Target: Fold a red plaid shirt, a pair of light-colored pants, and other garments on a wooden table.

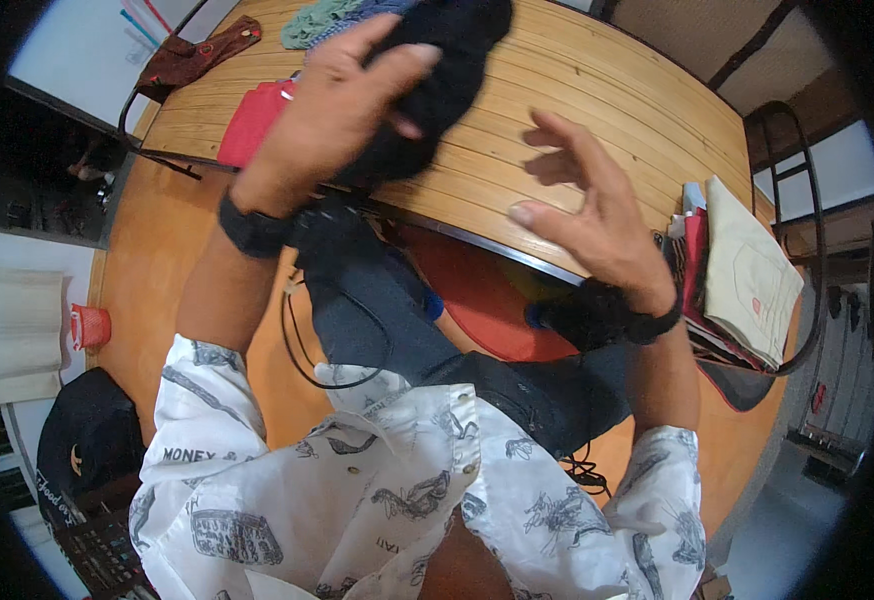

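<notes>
A black cloth (pixel 457 75), perhaps a folded garment, lies at an angle over the near part of the wooden table, its lower end reaching the table's front edge. My left hand (pixel 332 105) is on its left side with fingers bent around the fabric; motion blurs them and hides part of the grip. To the right, my right hand (pixel 592 205) hovers over the table's front edge, thumb and fingers apart, holding nothing. Dark bands circle both wrists.
Red cloth (pixel 255 125) lies at the table's (pixel 607 100) near left, with green and blue cloths (pixel 322 22) behind and a brown patterned cloth (pixel 212 55) at the far left corner. Folded clothes, cream on top (pixel 747 270), are stacked at right. A cable (pixel 292 340) loops by my leg.
</notes>
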### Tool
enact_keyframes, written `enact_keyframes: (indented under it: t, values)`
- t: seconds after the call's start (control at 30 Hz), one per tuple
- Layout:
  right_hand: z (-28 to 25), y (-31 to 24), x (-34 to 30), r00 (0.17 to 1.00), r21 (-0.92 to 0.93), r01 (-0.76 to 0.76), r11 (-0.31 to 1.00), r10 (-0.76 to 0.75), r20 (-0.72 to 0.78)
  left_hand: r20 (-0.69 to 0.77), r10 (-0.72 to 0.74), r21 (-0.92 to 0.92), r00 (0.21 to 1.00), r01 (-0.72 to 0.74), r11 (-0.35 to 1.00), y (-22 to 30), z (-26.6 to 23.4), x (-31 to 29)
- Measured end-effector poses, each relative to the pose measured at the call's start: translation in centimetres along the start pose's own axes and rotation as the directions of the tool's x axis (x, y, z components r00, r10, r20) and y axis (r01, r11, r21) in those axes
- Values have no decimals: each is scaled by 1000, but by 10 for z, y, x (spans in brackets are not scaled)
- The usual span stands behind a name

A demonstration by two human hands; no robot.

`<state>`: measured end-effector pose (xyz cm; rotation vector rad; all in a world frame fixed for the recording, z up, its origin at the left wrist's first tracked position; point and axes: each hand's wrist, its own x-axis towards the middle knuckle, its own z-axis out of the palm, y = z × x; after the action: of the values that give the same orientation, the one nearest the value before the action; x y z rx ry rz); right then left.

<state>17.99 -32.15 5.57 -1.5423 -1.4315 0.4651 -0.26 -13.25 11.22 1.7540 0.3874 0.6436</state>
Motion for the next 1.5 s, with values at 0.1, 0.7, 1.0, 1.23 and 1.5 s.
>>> enact_keyframes:
  t: [0.1, 0.7, 1.0, 1.23, 1.5]
  values:
    - [23, -13, 4, 993, 145, 76, 987, -62, -98, 158, 7, -142, 987, 15, 990, -22, 47, 4]
    - [15, 38, -32, 976, 97, -196, 976, 203, -71, 399, -171, -432, 901, 349, 832, -74, 85, -1]
    - [17, 38, -41, 938, 86, -289, 954, 300, -172, 347, -142, -500, 927, 311, 808, -95, 94, -10]
    - [-19, 76, -54, 763, 351, -357, 866, 487, -426, 199, 56, 47, 978, -66, 997, -110, 49, -3]
    - [-92, 66, -48, 771, 331, -275, 903, 413, -486, 34, 238, 160, 971, -241, 957, -78, -34, 24]
